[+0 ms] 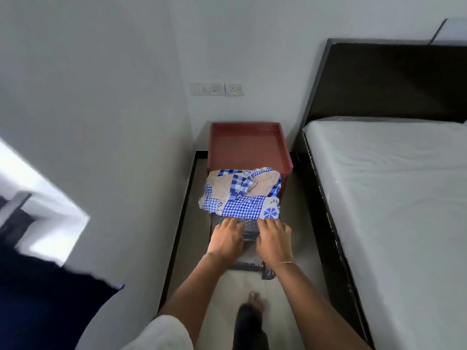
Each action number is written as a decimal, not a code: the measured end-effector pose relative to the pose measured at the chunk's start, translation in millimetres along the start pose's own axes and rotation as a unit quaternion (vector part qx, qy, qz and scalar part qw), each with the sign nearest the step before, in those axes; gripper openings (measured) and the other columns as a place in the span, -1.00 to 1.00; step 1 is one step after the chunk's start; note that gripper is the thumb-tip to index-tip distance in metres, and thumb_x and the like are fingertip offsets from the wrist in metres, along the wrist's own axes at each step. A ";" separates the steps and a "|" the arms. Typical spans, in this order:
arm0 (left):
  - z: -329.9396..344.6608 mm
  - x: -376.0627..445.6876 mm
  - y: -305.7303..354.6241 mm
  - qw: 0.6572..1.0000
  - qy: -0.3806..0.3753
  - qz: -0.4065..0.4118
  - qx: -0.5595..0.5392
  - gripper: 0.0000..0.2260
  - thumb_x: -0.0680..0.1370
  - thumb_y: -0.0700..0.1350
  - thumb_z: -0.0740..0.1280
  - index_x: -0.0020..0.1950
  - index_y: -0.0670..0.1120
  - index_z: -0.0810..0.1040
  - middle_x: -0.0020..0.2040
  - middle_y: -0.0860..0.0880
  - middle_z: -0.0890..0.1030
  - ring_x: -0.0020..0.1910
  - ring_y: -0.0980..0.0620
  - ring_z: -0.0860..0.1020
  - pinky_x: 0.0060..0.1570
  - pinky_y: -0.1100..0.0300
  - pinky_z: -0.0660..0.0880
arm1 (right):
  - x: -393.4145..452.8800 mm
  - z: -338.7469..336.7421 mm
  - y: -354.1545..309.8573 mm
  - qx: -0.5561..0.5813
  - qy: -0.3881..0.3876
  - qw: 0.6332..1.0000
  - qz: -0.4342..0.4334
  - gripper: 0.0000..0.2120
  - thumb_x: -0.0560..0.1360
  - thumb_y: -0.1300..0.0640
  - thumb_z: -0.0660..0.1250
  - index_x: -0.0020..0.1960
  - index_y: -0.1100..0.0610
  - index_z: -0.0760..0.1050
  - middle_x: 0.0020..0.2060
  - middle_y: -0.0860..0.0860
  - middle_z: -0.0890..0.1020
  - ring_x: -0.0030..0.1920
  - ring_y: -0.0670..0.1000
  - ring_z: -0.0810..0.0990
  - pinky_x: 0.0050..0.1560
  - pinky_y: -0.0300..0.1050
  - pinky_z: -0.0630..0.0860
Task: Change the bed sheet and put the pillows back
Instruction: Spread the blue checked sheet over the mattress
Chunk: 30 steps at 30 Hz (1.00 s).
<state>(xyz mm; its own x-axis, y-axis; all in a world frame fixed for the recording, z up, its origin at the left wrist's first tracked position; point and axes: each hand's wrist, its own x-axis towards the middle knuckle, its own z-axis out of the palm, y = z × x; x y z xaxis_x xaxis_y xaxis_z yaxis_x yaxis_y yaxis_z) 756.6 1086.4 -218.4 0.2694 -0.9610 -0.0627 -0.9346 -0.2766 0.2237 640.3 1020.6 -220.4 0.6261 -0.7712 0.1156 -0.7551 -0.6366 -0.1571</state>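
A folded dark patterned sheet [250, 232] is in front of me, level with the front of a red bedside table [246, 147]. My left hand [225, 239] and my right hand [274, 239] lie side by side on top of it, fingers curled onto the cloth. A bundle of blue checked patchwork fabric [242, 194] rests on the far end of the dark sheet, just beyond my fingertips. To the right is the bed with a bare white mattress [394, 188] and a dark headboard [386, 82]. No pillow is in view.
I stand in a narrow strip of floor [246, 284] between the white wall [101, 122] on the left and the dark bed frame [328, 223] on the right. A switch and socket plate [216, 88] sits on the wall above the table. My bare foot [255, 303] shows below.
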 end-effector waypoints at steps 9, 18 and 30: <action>77.6 171.1 -43.0 0.990 -0.134 -0.045 -0.025 -0.56 0.52 -0.19 0.08 0.40 -0.19 0.31 0.42 -0.19 0.29 0.42 -0.16 0.24 0.36 0.05 0.21 | 161.9 114.3 61.1 -0.023 -0.168 0.985 -0.014 -0.41 -0.06 0.12 0.63 -0.03 0.09 0.63 -0.16 0.08 0.64 -0.10 0.12 0.64 -0.22 0.05 0.55; 167.9 225.8 -78.7 0.944 -0.281 -0.091 0.147 -0.23 0.60 -0.03 0.22 0.50 -0.01 -0.35 0.51 -0.23 -0.26 0.47 -0.24 -0.30 0.47 -0.13 -0.12 | 212.6 214.0 103.7 -0.027 -0.303 0.948 -0.093 -0.12 0.36 0.01 0.46 0.51 -0.07 0.01 0.53 0.04 -0.04 0.50 0.23 -0.08 0.30 0.43 0.09; 146.0 260.3 -86.1 0.972 -0.155 -0.115 0.137 -0.45 0.51 -0.27 0.21 0.48 -0.03 0.17 0.33 -0.16 0.38 0.34 -0.20 0.35 0.26 -0.02 0.33 | 251.9 193.7 84.6 -0.009 -0.120 0.991 -0.050 -0.49 0.00 0.36 0.56 -0.08 0.11 0.63 -0.28 0.06 0.65 -0.20 0.17 0.63 -0.34 0.07 0.52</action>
<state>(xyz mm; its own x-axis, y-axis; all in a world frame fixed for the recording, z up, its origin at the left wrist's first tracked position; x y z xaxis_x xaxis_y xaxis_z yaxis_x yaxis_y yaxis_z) 873.3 859.8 -395.9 0.4345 -0.8168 -0.3795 -0.8965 -0.4327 -0.0952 771.9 774.6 -394.5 0.7242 -0.6811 -0.1079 -0.6894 -0.7109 -0.1391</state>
